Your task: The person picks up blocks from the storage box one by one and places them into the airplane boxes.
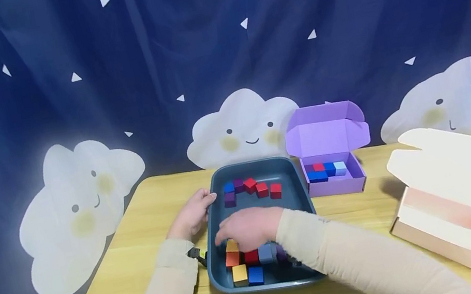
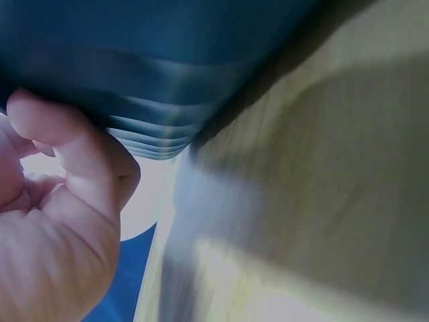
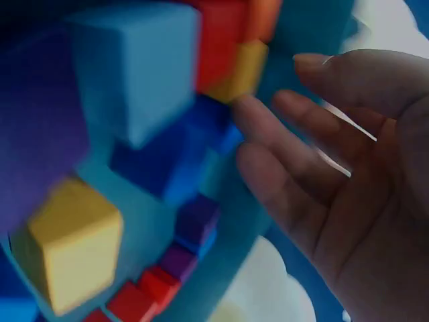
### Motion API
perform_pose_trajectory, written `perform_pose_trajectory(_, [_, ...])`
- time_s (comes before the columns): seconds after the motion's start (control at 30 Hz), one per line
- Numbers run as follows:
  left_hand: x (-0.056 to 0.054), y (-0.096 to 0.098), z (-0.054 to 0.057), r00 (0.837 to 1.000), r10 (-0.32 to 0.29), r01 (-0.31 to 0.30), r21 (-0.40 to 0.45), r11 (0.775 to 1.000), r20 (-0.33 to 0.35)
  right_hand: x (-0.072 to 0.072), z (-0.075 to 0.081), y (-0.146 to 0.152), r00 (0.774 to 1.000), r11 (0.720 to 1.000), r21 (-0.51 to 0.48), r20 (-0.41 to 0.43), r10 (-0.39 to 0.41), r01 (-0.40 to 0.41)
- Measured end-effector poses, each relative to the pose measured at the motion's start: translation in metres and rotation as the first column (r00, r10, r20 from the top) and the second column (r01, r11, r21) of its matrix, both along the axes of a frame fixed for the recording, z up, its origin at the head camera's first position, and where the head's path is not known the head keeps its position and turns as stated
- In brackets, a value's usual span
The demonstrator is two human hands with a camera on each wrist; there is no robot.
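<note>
My left hand (image 1: 192,212) holds the left rim of a dark blue-grey tray (image 1: 293,205), its thumb at the edge; in the left wrist view its bent fingers lie against the tray wall. Over the tray's near half, my right hand (image 1: 249,226) hovers with loosely bent fingers and nothing between them. Under and beside it sit an orange block (image 1: 232,259), a red block (image 1: 251,258), a light blue block (image 1: 266,253) and a yellow block (image 1: 240,275). In the right wrist view the fingertips are right by another yellow block (image 3: 249,67).
Red blocks (image 1: 262,190) and purple ones line the tray's far end. Behind to the right, an open purple box (image 1: 337,188) contains several blue, red and other blocks. An open pale pink box (image 1: 446,241) stands at the right of the wooden table (image 1: 138,237).
</note>
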State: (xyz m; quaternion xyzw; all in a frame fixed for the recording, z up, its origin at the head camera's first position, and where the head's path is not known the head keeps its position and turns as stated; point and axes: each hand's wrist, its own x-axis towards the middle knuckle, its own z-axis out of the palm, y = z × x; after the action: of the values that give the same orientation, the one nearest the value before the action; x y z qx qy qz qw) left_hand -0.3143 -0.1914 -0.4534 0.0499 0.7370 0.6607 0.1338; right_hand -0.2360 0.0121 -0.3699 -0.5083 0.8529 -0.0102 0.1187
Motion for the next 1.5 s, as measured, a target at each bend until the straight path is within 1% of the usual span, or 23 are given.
perform_pose_trajectory(0.13, [0.002,-0.001,-0.007,1.0,0.004,-0.004,0.007,1.0,-0.01,0.004,-0.019,-0.013,0.999,0.994,0.104,-0.025,-0.026,0.029])
perform_pose_trajectory(0.23, [0.003,-0.003,-0.009,1.0,0.022,-0.022,0.011,1.0,-0.008,0.005,-0.026,-0.018,0.999,0.993,0.118,-0.026,-0.023,0.026])
perform_pose_trajectory(0.3, [0.004,-0.003,-0.008,1.0,0.02,-0.02,0.006,1.0,-0.012,0.005,-0.028,-0.02,0.998,0.994,0.113,-0.056,-0.003,0.009])
perform_pose_trajectory(0.4, [0.004,-0.003,-0.005,1.0,0.014,-0.014,0.008,1.0,-0.012,0.005,-0.029,-0.022,0.994,0.995,0.102,-0.109,0.009,0.002])
perform_pose_trajectory(0.47, [0.003,-0.001,-0.002,1.0,0.013,-0.013,-0.007,1.0,-0.015,0.004,-0.029,-0.021,0.992,0.996,0.092,-0.128,0.01,0.002])
perform_pose_trajectory(0.6, [0.003,0.001,0.004,1.0,0.016,-0.016,-0.032,0.999,-0.018,0.002,-0.024,-0.016,0.992,0.998,0.056,-0.122,0.015,-0.008])
perform_pose_trajectory(0.67, [0.002,0.001,0.004,1.0,0.013,-0.014,-0.033,0.999,-0.021,-0.001,-0.021,-0.01,0.993,1.0,0.029,-0.12,0.016,-0.012])
perform_pose_trajectory(0.73, [0.002,0.001,0.003,1.0,0.008,-0.009,-0.019,1.0,-0.021,-0.005,-0.015,-0.003,0.994,1.0,0.006,-0.112,0.002,-0.002])
perform_pose_trajectory(0.83, [0.003,0.001,0.001,1.0,0.011,-0.011,-0.003,1.0,-0.02,-0.016,-0.001,0.014,0.994,0.999,-0.034,-0.102,-0.034,0.031])
perform_pose_trajectory(0.97, [0.005,0.002,0.004,1.0,0.026,-0.026,-0.021,0.999,-0.008,-0.033,0.025,0.049,0.987,0.989,-0.088,-0.093,-0.131,0.123])
perform_pose_trajectory(1.03, [0.006,0.002,0.004,1.0,0.025,-0.026,-0.026,0.999,-0.004,-0.043,0.034,0.071,0.977,0.977,-0.111,-0.093,-0.193,0.183])
perform_pose_trajectory(1.13, [0.004,0.001,0.003,1.0,0.029,-0.029,-0.012,1.0,0.001,-0.057,0.041,0.106,0.955,0.953,-0.14,-0.095,-0.282,0.268])
perform_pose_trajectory(1.2, [0.003,0.001,0.003,0.999,0.032,-0.032,-0.005,0.999,0.001,-0.066,0.041,0.129,0.938,0.939,-0.15,-0.11,-0.328,0.311])
perform_pose_trajectory(1.23, [0.002,0.001,0.003,0.999,0.036,-0.036,0.0,0.999,0.005,-0.07,0.039,0.14,0.932,0.935,-0.155,-0.125,-0.34,0.321])
perform_pose_trajectory(1.33, [0.002,0.001,0.003,0.999,0.035,-0.035,-0.007,0.999,0.009,-0.08,0.032,0.17,0.916,0.919,-0.176,-0.135,-0.377,0.353])
perform_pose_trajectory(1.43, [0.003,0.0,0.002,0.999,0.032,-0.032,-0.013,0.999,0.017,-0.085,0.023,0.194,0.899,0.897,-0.201,-0.123,-0.421,0.393])
perform_pose_trajectory(1.5, [0.004,-0.001,0.001,0.999,0.033,-0.032,-0.016,0.999,0.017,-0.087,0.018,0.206,0.879,0.873,-0.203,-0.094,-0.468,0.444])
